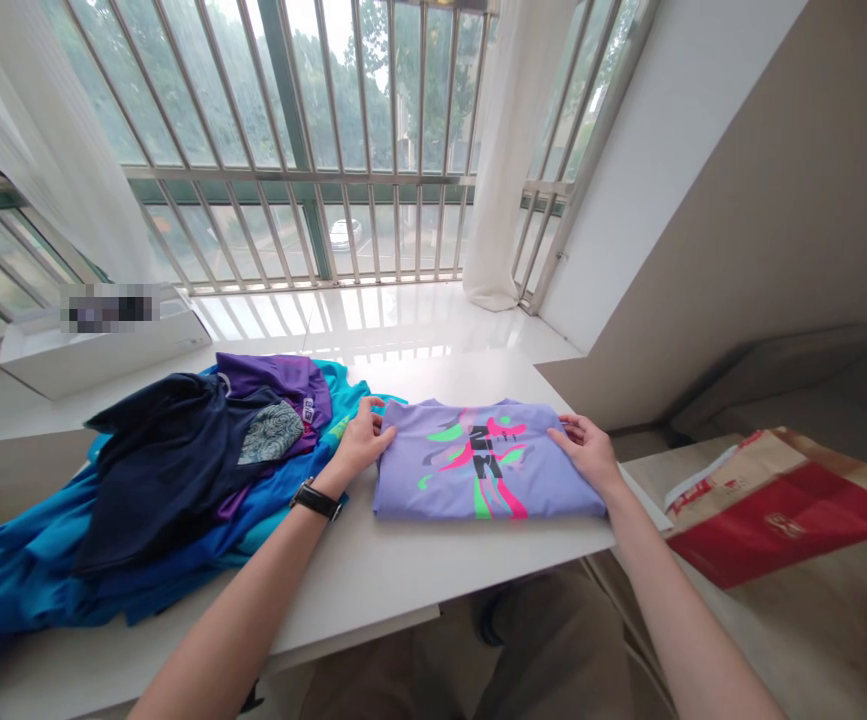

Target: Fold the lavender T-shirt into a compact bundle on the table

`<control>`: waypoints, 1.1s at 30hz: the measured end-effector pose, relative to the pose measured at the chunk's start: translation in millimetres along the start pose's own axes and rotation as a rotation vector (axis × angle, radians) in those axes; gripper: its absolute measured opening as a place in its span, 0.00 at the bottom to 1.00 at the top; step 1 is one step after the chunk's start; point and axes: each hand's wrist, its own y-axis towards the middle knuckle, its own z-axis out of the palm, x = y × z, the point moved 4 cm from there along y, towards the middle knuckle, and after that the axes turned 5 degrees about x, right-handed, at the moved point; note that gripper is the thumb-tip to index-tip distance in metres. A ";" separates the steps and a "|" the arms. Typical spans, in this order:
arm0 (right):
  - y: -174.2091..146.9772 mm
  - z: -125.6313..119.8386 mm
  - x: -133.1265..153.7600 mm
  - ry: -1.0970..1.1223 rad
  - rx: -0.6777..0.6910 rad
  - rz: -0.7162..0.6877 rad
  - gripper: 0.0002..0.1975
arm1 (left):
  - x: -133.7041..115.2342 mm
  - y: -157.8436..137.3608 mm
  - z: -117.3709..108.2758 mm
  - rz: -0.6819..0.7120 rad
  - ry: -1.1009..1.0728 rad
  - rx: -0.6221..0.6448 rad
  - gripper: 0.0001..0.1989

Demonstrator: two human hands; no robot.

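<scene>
A lavender T-shirt (448,490) lies folded into a flat rectangle on the white table, its pink, green and black print facing up. At its upper left corner my left hand (364,438) grips the edge, thumb on top; a black watch is on that wrist. My right hand (587,447) holds the upper right edge between thumb and fingers, and the fingertips there are partly hidden. Left of the folded shirt is a loose pile of clothes, with a navy shirt (155,465) on top, a purple shirt (272,375) behind it and blue garments (35,560) underneath.
The white table (395,575) reaches back to a sill below a barred window. A white box (103,345) stands behind the clothes pile. To the right, lower down, is a red and brown paper bag (785,520). A white curtain (504,190) hangs by the wall.
</scene>
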 end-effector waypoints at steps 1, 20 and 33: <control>0.9 0.2 0.6 -0.006 -0.012 -0.004 0.32 | -0.1 -0.1 -0.6 0.005 0.020 -0.011 0.20; -16.7 -2.2 53.9 -0.614 -0.147 -0.103 0.20 | -20.4 -9.2 -11.4 0.184 0.244 -0.124 0.15; -81.3 82.5 36.3 -1.110 0.163 -0.187 0.33 | -35.6 -41.0 32.1 0.439 0.725 0.297 0.25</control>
